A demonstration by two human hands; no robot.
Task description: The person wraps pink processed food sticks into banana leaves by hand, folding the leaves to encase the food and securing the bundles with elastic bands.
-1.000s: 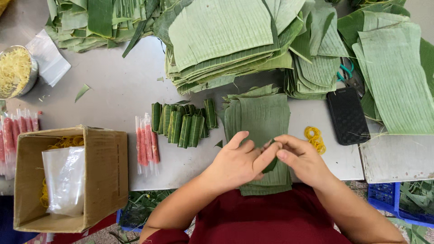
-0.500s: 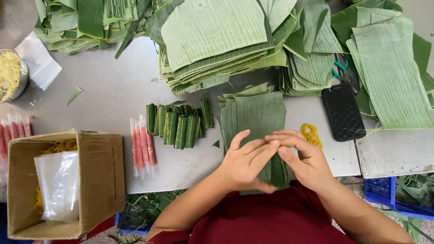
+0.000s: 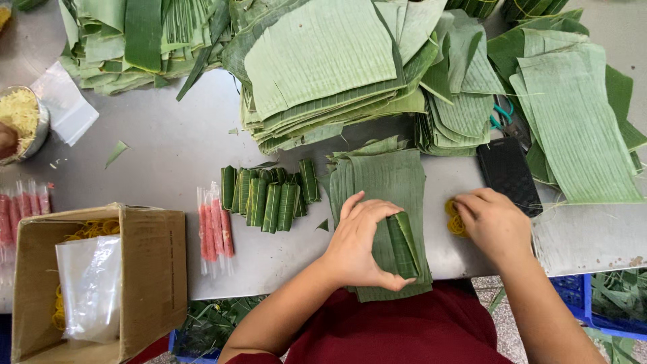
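Note:
My left hand (image 3: 360, 243) pinches a small rolled banana-leaf parcel (image 3: 403, 243) over a stack of cut green leaf pieces (image 3: 384, 182) at the table's near edge. My right hand (image 3: 495, 222) rests palm down to the right, fingers on a little pile of yellow rubber bands (image 3: 454, 219). Whether it grips a band is hidden. Left of the stack, several finished green leaf rolls (image 3: 269, 195) lie side by side.
Pink sausage sticks in clear wrap (image 3: 214, 229) lie left of the rolls. A cardboard box (image 3: 145, 269) with a plastic bag and rubber bands stands at the near left. Big leaf piles (image 3: 323, 67) fill the back. A black phone (image 3: 509, 175) lies right.
My hands were together on the roll. The right hand has since let go and moved right onto the rubber bands, while the left hand keeps hold of the roll.

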